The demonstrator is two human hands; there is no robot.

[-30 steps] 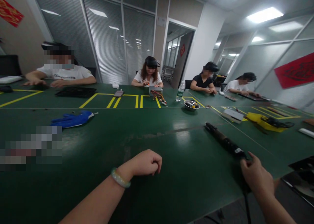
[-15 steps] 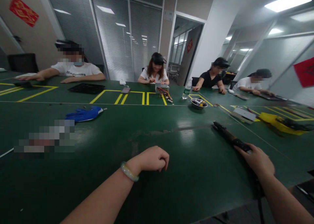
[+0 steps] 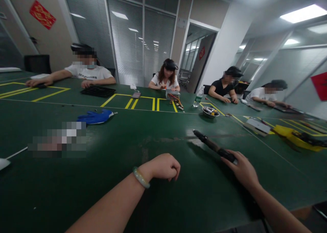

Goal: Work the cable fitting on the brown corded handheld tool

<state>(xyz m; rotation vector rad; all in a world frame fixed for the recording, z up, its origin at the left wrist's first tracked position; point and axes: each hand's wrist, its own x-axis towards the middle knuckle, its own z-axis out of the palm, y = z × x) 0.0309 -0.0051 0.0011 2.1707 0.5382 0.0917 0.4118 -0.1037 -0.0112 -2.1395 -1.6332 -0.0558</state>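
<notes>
Holding small parts (image 3: pixel 211 112), a steel bowl (image 3: pixel 210 115) stands.

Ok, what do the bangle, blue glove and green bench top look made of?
The bangle looks like polished jade or glass: glossy, cloudy pale green. The blue glove seems rubber or nitrile: smooth, soft sheen. The green bench top looks like a rubber mat: semi-gloss, scuffed, reflecting ceiling lights.

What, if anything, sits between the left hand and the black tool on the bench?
Nothing visible does. The left hand rests on the green bench, and only bench top shows between it and the black tool, whose rear end the right hand holds.
</notes>
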